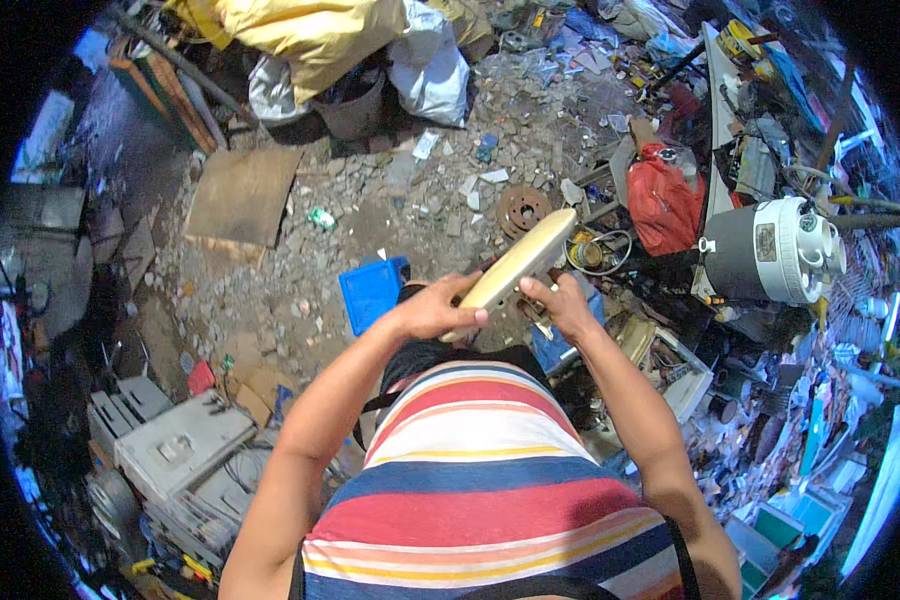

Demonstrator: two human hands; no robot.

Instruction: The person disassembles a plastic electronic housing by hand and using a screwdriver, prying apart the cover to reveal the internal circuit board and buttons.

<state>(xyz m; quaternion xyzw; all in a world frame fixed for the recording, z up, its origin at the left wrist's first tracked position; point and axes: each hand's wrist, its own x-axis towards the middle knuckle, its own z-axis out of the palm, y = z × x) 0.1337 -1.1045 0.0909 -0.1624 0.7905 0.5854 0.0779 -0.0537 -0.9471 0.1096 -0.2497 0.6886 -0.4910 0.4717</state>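
A long, pale yellow casing (520,262), flat with a rounded far end, is held edge-up and slanted in front of my body. My left hand (436,308) grips its near end, thumb along the side. My right hand (563,304) is closed against its right side, with the thumb on the casing and the other fingers partly hidden. What kind of device the casing belongs to cannot be made out. Just left of my left hand lies a blue plastic bin (372,292). Beyond the casing, a rusty brake disc (524,210) rests on the ground.
Rubble covers the ground, with a brown board (242,197) at left. Yellow sacks (315,35) and a white sack (428,65) stand at the back. A red bag (662,205) and a grey-white drum (770,250) are at right. Grey metal casings (182,440) sit lower left.
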